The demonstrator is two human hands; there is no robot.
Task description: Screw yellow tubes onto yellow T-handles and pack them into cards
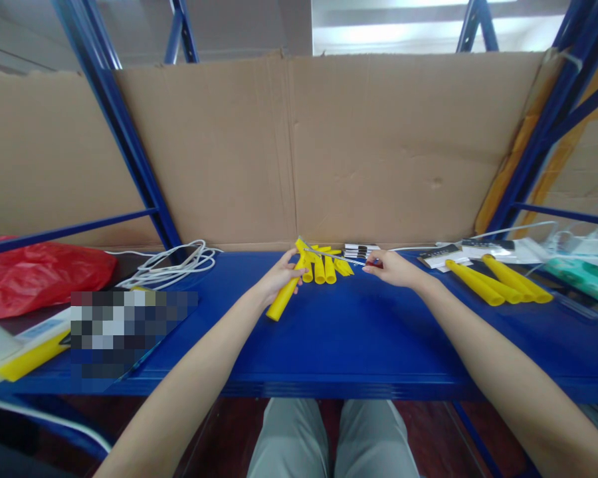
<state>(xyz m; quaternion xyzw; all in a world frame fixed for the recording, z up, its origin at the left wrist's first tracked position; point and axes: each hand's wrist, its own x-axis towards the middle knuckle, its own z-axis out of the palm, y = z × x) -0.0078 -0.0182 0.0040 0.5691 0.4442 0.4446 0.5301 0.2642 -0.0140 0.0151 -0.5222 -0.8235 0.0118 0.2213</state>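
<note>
My left hand (279, 275) is wrapped round a yellow tube (282, 304), which slants with its open end toward me. In my right hand (393, 268) is a screwdriver (341, 257), gripped by its dark red handle. The long metal shaft points left and meets the upper end of the tube; whether its tip goes into it I cannot tell. Just behind and right of my left hand, several more yellow tubes (319, 271) lie side by side, with small flat yellow pieces (343, 267) beside them.
Several yellow tubes (478, 287) and a green packet (581, 275) lie at the right. Black-and-white items (361, 250) sit against the cardboard wall (379, 146). A coiled white cable (179, 265) and red plastic bag (44, 272) are at the left of the blue shelf (349, 338).
</note>
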